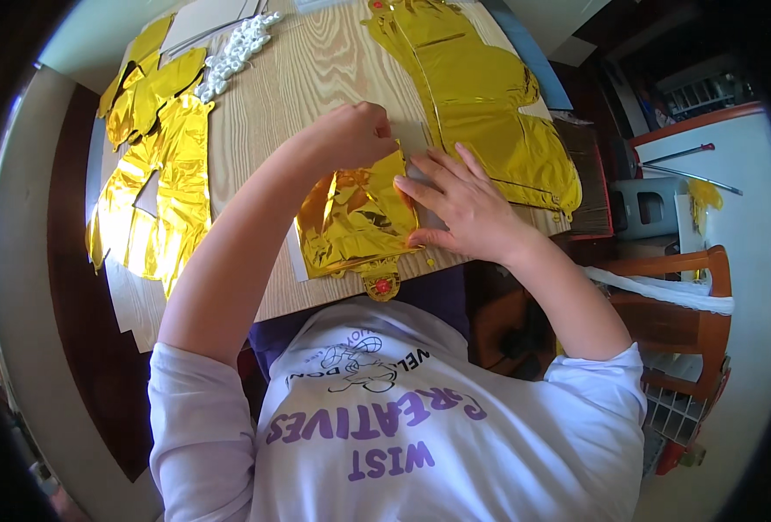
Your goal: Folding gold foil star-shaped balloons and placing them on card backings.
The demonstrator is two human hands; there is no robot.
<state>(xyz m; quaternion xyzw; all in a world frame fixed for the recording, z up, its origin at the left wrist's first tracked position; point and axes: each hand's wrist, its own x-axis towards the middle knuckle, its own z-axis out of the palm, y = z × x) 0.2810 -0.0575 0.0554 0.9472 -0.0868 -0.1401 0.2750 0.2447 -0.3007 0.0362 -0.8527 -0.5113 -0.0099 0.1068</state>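
Note:
A folded gold foil balloon lies in front of me near the table's front edge. Its rounded tab with a red spot hangs toward my body. Under the foil, the edge of a pale flat sheet shows. My left hand is closed at the foil's far edge, its fingers curled; whatever they may hold is hidden. With fingers spread, my right hand rests along the foil's right edge, the thumb at the near corner and the fingertips higher up.
On the right of the wooden table lies a large flat gold foil balloon. More gold foil pieces cover the left side, beside a bundle of white knotted cord. A wooden chair and a grey stool stand to the right.

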